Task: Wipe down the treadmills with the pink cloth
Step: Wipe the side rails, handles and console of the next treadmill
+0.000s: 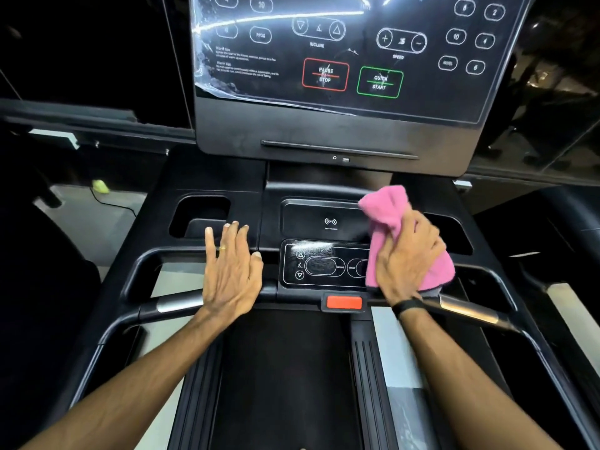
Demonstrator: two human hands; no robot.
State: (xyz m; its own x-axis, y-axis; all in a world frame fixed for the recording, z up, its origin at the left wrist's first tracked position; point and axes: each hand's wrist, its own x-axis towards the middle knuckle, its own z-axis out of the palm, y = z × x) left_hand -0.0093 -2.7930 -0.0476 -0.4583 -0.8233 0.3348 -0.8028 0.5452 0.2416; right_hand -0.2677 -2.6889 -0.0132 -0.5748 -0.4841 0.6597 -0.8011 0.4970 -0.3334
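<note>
Pink cloth (394, 219), soft and light, bunches under the right hand (407, 254) gripping it beside the small control panel (324, 264). Left hand (232, 271) rests flat, fingers straight, left of that panel. Best held bunched mid-cloth.

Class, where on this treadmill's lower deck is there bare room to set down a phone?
Free: the charging pad, between left cup well and pink cloth. Crowded: the small panel, partly under cloth and right hand; left hand covers the bar.
</note>
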